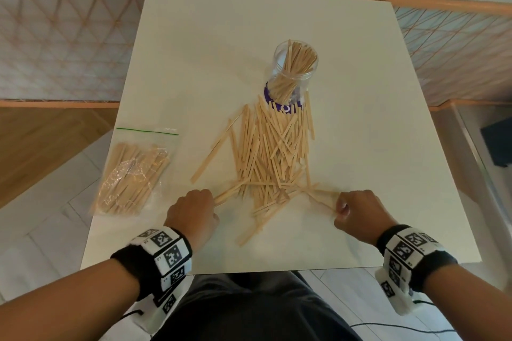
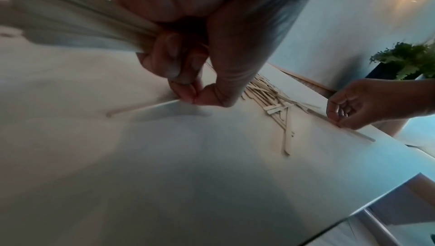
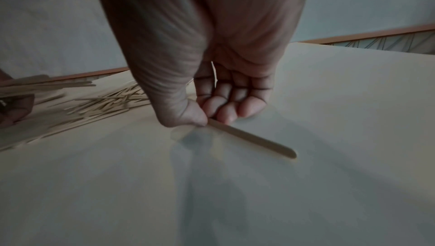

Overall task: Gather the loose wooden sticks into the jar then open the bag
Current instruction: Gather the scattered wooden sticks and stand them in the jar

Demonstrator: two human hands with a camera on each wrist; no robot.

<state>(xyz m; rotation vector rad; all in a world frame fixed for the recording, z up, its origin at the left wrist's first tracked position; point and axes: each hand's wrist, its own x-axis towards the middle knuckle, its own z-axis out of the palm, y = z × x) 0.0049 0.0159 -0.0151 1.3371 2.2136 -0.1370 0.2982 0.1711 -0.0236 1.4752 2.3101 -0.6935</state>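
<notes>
A clear jar [image 1: 295, 69] with a purple label stands mid-table, partly filled with upright wooden sticks. A big pile of loose sticks [image 1: 273, 147] spreads from its base toward me. My left hand [image 1: 194, 209] [image 2: 195, 97] grips a bundle of sticks in its curled fingers and pinches one more stick [image 2: 143, 107] lying on the table. My right hand [image 1: 349, 207] [image 3: 209, 119] pinches the end of a single stick [image 3: 252, 138] at the pile's right edge. A sealed clear bag [image 1: 133, 174] full of sticks lies at the table's left edge.
The white table [image 1: 374, 119] has bare surface to the right and behind the jar. Its front edge is just below my wrists. A netted railing [image 1: 69, 36] runs behind and to both sides. A potted plant [image 2: 409, 60] shows in the left wrist view.
</notes>
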